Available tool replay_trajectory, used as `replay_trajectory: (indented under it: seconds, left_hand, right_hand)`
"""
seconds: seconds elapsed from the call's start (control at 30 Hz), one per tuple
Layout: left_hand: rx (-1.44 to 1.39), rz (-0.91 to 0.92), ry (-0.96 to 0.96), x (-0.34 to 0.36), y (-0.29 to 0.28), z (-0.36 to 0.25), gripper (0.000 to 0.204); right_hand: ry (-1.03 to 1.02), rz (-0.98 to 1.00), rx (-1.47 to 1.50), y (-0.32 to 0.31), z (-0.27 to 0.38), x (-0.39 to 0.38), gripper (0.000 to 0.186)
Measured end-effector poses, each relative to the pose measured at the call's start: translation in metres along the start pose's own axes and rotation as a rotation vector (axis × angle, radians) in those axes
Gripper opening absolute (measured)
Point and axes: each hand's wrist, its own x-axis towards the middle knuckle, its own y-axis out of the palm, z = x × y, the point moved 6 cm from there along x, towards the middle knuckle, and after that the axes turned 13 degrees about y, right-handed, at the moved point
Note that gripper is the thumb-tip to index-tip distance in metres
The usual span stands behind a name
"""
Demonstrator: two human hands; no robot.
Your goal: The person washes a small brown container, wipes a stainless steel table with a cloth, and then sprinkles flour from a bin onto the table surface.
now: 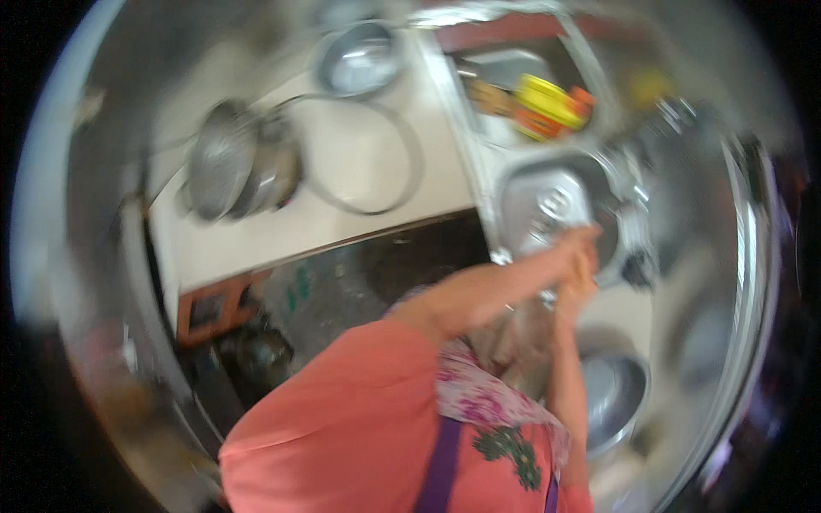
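My left hand [579, 241] and my right hand [575, 280] are together over the near steel sink basin [522, 205], close to its front right, with fingers closed around each other. Whatever may be between them is hidden, and the picture is blurred there. A round drain fitting [554, 202] shows in the basin beyond them. A tap [633, 192] is at the basin's right side, with a dark object [637, 269] below it.
The far basin [487, 67] holds a yellow container [546, 98] and orange items. On the left counter [428, 171] are a colander on a pot [222, 162], a steel bowl [355, 60] and a looped cord or hose [419, 150]. A bowl [611, 402] sits at lower right.
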Motion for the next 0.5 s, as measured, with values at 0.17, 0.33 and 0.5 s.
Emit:
replay_trajectory:
  seconds: [0.17,0.33,0.5]
  left_hand:
    - [0.154,-0.074,0.241,0.005,-0.015,0.013,0.026]
    - [-0.069,0.223,0.089,-0.010,0.008,-0.002,0.026]
    - [-0.345,0.634,0.058,-0.017,0.018,-0.005,0.037]
  right_hand:
    - [0.257,0.107,0.146,0.020,0.048,-0.016,0.030]
    - [0.170,-0.003,0.024,0.002,0.053,-0.004,0.025]
    - [0.613,-0.026,0.903,-0.002,0.027,0.007,0.032]
